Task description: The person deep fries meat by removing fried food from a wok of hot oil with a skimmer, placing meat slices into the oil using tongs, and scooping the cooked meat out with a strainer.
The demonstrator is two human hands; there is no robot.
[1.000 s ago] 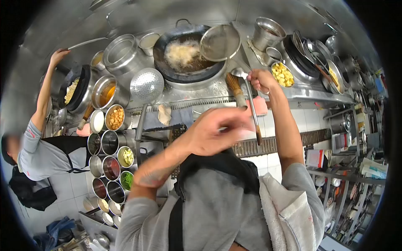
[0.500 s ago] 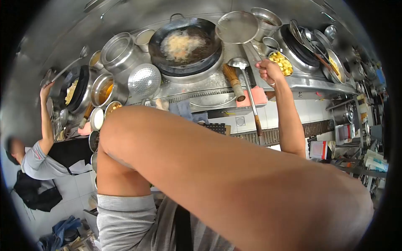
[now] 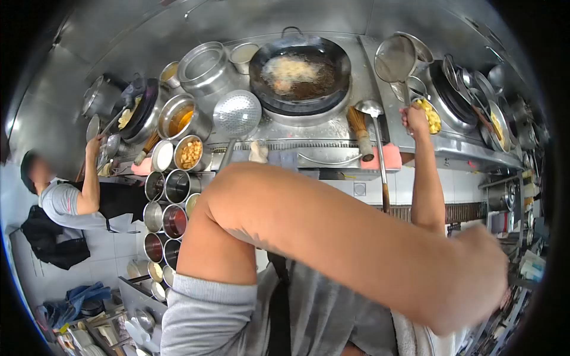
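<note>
My right hand (image 3: pixel 417 120) is closed around the handle of a fine-mesh strainer (image 3: pixel 395 58), held beside a metal container of yellow diced food (image 3: pixel 428 116). The strainer's mesh hangs to the right of the black wok (image 3: pixel 339 62). Pale food (image 3: pixel 291 70) froths in dark oil inside the wok. My left arm is bent across the front of my body. At the lower right, close to the camera, my left hand (image 3: pixel 472 276) is smeared by motion, and its fingers cannot be made out.
A perforated skimmer (image 3: pixel 237 114), a bamboo brush (image 3: pixel 360 132) and a long ladle (image 3: pixel 380 148) rest by the wok. Several metal pots, including a container of browned cubes (image 3: pixel 189 153), stand left. A co-worker (image 3: pixel 65 202) works at another wok, left.
The view has shifted, so the stove stands further right. My left hand has come into view at the lower right. My right hand still holds the strainer. The co-worker's raised arm is lower.
</note>
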